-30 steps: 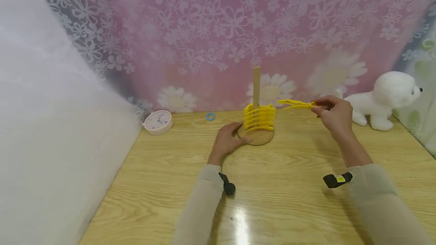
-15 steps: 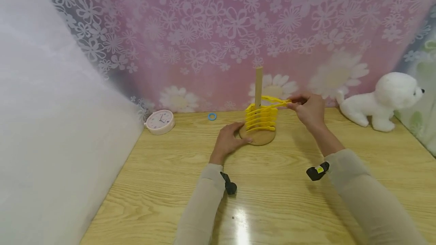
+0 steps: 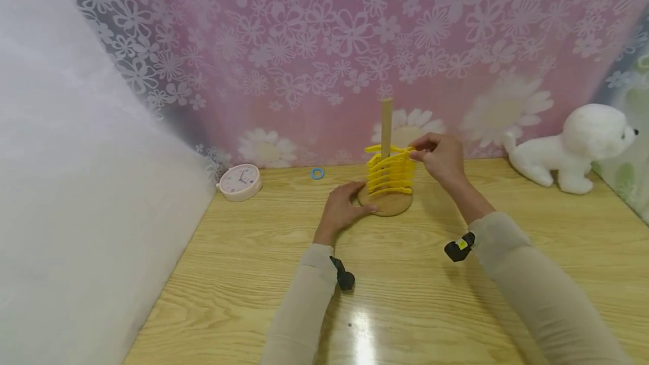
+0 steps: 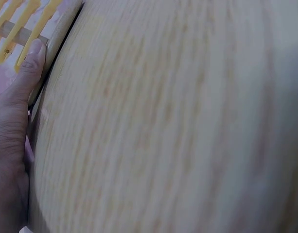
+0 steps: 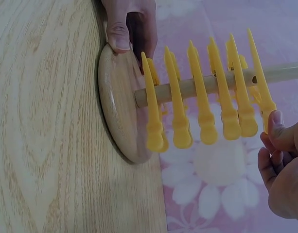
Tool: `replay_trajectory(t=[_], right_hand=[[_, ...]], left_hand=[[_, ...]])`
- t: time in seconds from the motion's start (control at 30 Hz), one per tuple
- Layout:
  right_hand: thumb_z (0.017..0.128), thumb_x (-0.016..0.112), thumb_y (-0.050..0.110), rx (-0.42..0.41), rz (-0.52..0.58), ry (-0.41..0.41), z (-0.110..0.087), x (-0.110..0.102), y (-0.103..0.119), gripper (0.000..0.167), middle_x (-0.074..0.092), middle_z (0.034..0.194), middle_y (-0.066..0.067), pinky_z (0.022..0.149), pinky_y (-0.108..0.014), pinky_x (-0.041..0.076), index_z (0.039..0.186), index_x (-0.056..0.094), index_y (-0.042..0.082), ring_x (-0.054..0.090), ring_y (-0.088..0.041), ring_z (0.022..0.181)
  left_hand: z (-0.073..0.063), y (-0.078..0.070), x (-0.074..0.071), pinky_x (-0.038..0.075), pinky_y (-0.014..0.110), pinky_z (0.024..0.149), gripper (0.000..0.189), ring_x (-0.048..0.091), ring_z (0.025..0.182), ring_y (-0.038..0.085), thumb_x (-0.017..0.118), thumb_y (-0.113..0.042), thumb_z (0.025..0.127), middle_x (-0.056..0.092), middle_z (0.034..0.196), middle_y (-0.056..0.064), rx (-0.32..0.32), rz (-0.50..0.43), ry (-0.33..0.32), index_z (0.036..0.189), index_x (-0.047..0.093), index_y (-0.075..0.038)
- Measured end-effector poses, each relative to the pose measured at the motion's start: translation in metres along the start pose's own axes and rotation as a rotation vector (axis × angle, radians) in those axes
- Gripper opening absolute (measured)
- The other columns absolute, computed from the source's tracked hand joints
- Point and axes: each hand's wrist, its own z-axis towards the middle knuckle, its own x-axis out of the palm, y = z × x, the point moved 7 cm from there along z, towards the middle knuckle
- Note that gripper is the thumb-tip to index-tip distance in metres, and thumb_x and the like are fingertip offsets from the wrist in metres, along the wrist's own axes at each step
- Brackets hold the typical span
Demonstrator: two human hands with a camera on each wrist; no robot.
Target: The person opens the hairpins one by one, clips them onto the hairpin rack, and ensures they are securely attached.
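A wooden stand has an upright post (image 3: pixel 387 123) on a round base (image 3: pixel 392 205). Several yellow plastic clips (image 5: pixel 205 114) are stacked along the post, their long arms passing on both sides of it. My left hand (image 3: pixel 341 210) holds the left edge of the base, thumb over the rim; in the left wrist view only part of that hand (image 4: pixel 12 131) shows. My right hand (image 3: pixel 442 157) pinches the end of the topmost yellow clip (image 5: pixel 259 77), whose arms lie around the post above the others. In the right wrist view, the thumb (image 5: pixel 279 131) presses on that end.
On the wooden table (image 3: pixel 243 286), a pink round clock (image 3: pixel 239 182) lies at the left and a small blue ring (image 3: pixel 317 173) near the back edge. A white plush dog (image 3: pixel 573 148) stands at the right. A flowered pink curtain (image 3: pixel 304 61) hangs behind.
My right hand has moved left with the yellow clip, bringing it from beside the stand to around the post, just above the stacked clips. My left hand has stayed on the base.
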Motion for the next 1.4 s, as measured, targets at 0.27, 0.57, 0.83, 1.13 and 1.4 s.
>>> replay_trajectory(t=[0.27,0.57,0.83,1.13,1.4], right_hand=[[0.094,0.078,0.011,-0.018,-0.012,0.026,0.0,0.002,0.003,0.014,0.071,0.089,-0.015,0.058,-0.026,0.04,0.106,0.08,0.004,0.051,-0.024,0.074],[0.096,0.077,0.01,-0.037,-0.017,0.059,-0.001,0.004,0.004,0.015,0.073,0.091,-0.016,0.056,-0.026,0.042,0.11,0.081,0.006,0.052,-0.025,0.073],[0.099,0.072,0.011,-0.033,0.014,0.137,-0.007,0.006,0.003,0.024,0.073,0.114,-0.018,0.056,-0.024,0.052,0.123,0.076,0.007,0.064,-0.035,0.083],[0.1,0.072,0.016,0.001,0.024,0.216,-0.012,0.003,-0.002,0.032,0.07,0.122,-0.019,0.059,-0.028,0.05,0.131,0.071,0.008,0.061,-0.032,0.088],[0.101,0.07,0.014,0.025,0.051,0.253,-0.013,0.002,-0.005,0.035,0.067,0.13,-0.019,0.069,-0.028,0.056,0.136,0.067,0.007,0.064,-0.034,0.101]], left_hand=[[0.001,0.0,-0.001,0.029,0.044,0.126,0.082,0.046,0.145,0.021,0.078,-0.063,0.085,0.056,0.153,-0.006,0.001,0.014,0.002,0.153,0.055,-0.025],[-0.001,0.001,0.0,0.03,0.044,0.126,0.08,0.045,0.146,0.02,0.077,-0.064,0.086,0.056,0.153,-0.007,-0.005,0.005,0.008,0.153,0.055,-0.027],[-0.001,0.002,0.0,0.034,0.045,0.124,0.081,0.046,0.145,0.021,0.078,-0.064,0.085,0.056,0.152,-0.006,-0.013,-0.012,0.013,0.153,0.055,-0.027],[0.0,0.001,0.005,0.032,0.045,0.125,0.081,0.043,0.148,0.021,0.078,-0.063,0.085,0.054,0.155,-0.006,-0.025,-0.01,0.031,0.154,0.053,-0.027],[0.003,0.005,0.006,0.031,0.043,0.126,0.08,0.043,0.147,0.021,0.077,-0.062,0.087,0.054,0.154,-0.007,0.005,0.006,0.027,0.155,0.052,-0.028]])
